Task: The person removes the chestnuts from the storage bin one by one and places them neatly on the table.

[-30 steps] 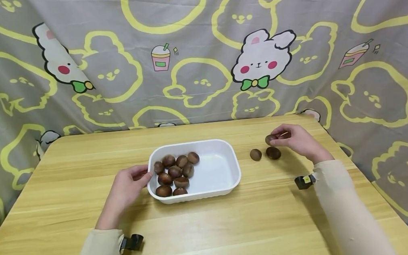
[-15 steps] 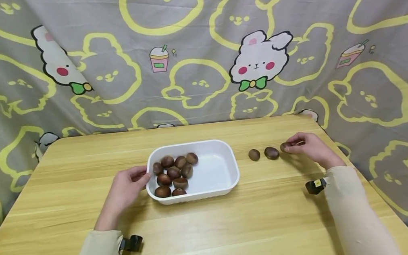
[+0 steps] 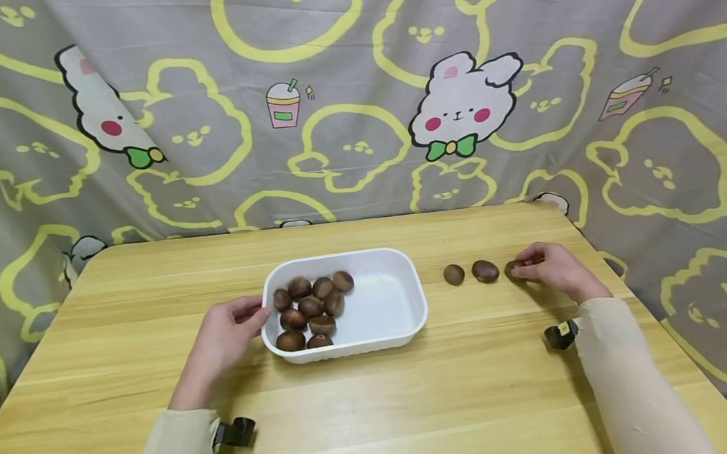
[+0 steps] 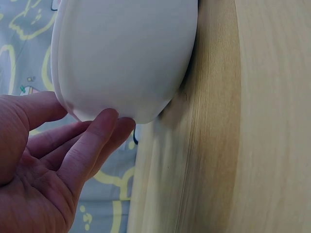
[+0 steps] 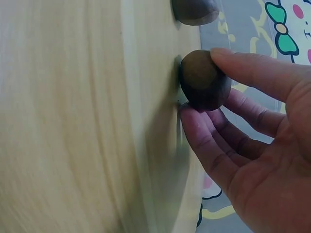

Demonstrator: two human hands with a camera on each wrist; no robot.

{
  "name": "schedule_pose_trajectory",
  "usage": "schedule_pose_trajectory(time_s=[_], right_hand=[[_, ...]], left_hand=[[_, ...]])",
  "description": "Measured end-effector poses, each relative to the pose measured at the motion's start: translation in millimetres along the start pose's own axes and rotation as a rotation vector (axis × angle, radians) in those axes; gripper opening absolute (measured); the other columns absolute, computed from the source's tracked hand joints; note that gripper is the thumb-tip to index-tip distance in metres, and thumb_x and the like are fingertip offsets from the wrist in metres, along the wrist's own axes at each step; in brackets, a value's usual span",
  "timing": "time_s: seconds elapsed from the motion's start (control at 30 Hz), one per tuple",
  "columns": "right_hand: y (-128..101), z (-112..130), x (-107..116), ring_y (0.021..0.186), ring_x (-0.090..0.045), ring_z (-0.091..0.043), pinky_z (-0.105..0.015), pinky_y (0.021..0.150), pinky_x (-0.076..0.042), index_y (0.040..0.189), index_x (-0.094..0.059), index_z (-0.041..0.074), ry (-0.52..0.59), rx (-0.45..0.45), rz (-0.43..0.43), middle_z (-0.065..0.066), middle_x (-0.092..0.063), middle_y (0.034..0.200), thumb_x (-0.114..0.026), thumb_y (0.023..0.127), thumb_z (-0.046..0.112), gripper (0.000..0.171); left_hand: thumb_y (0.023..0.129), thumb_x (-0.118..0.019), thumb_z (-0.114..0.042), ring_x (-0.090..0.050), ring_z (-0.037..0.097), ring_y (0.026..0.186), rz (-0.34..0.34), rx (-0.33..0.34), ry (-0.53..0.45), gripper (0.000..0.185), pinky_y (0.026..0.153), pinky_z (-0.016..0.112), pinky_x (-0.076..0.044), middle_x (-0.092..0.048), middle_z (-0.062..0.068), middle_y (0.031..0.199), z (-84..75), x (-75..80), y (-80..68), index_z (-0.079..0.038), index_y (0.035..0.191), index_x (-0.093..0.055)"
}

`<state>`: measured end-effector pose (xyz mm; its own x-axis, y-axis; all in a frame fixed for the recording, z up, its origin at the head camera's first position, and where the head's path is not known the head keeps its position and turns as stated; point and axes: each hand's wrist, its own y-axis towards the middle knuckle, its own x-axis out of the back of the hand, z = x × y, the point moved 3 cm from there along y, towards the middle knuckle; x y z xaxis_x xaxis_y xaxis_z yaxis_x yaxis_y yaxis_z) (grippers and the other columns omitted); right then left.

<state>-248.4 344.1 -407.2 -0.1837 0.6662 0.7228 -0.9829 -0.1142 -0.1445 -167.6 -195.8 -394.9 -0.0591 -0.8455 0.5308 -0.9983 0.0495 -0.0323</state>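
A white tray (image 3: 403, 310) on the wooden table holds several brown chestnuts (image 3: 310, 306) in its left half. My left hand (image 3: 226, 333) rests against the tray's left end, its fingers (image 4: 97, 138) touching the white wall (image 4: 126, 53). To the right of the tray lie two chestnuts (image 3: 454, 274) (image 3: 485, 271) in a row. My right hand (image 3: 552, 268) pinches a third chestnut (image 3: 513, 269) (image 5: 204, 80) between thumb and fingers, down at the table surface at the row's right end.
The table (image 3: 380, 413) ends close to the right of my right hand. A grey curtain with yellow and white rabbit prints (image 3: 463, 106) hangs behind and around the table.
My right hand has carried the chestnut from above the two loose ones to the right and down to the table beside them. The left hand has stayed at the tray.
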Motion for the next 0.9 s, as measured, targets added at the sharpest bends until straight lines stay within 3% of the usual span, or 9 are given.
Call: schedule_pose_trajectory(time_s=[0.3,0.53,0.7,0.9], right_hand=[[-2.9,-2.8,-0.2,0.097,-0.054,-0.025,-0.029,0.078,-0.048,0.125,-0.055,-0.007,0.055,-0.026,0.014,-0.019,-0.059,0.115,-0.072,0.092,0.030,0.052],[-3.1,0.0,-0.2,0.108,-0.051,-0.035,-0.044,0.088,-0.043,0.128,-0.053,-0.007,0.034,-0.042,-0.023,-0.024,-0.055,0.122,-0.062,0.098,0.034,0.052],[-1.5,18.3,4.2,0.113,-0.051,-0.041,-0.052,0.094,-0.039,0.127,-0.055,-0.007,-0.010,0.005,-0.177,-0.027,-0.055,0.122,-0.054,0.102,0.031,0.046],[1.8,69.1,-4.7,0.105,-0.056,-0.033,-0.045,0.088,-0.042,0.119,-0.062,-0.002,0.036,0.068,-0.372,-0.021,-0.062,0.113,-0.054,0.101,0.026,0.035]], left_hand=[[0.099,-0.062,-0.017,-0.066,0.030,0.102,-0.001,0.013,-0.013,0.039,0.079,0.030,-0.055,-0.066,0.022,0.115,0.2,0.8,-0.5,0.009,0.128,-0.059],[0.098,-0.062,-0.016,-0.066,0.031,0.103,-0.007,0.027,-0.038,0.039,0.079,0.028,-0.055,-0.066,0.023,0.115,0.2,1.4,-0.9,0.009,0.127,-0.059],[0.098,-0.061,-0.015,-0.066,0.031,0.103,0.006,0.041,-0.052,0.038,0.079,0.029,-0.055,-0.064,0.025,0.118,0.5,0.2,-0.3,0.010,0.127,-0.059],[0.099,-0.061,-0.017,-0.067,0.032,0.100,0.015,0.065,-0.082,0.039,0.079,0.030,-0.055,-0.062,0.028,0.120,2.7,0.9,-0.2,0.011,0.126,-0.059]])
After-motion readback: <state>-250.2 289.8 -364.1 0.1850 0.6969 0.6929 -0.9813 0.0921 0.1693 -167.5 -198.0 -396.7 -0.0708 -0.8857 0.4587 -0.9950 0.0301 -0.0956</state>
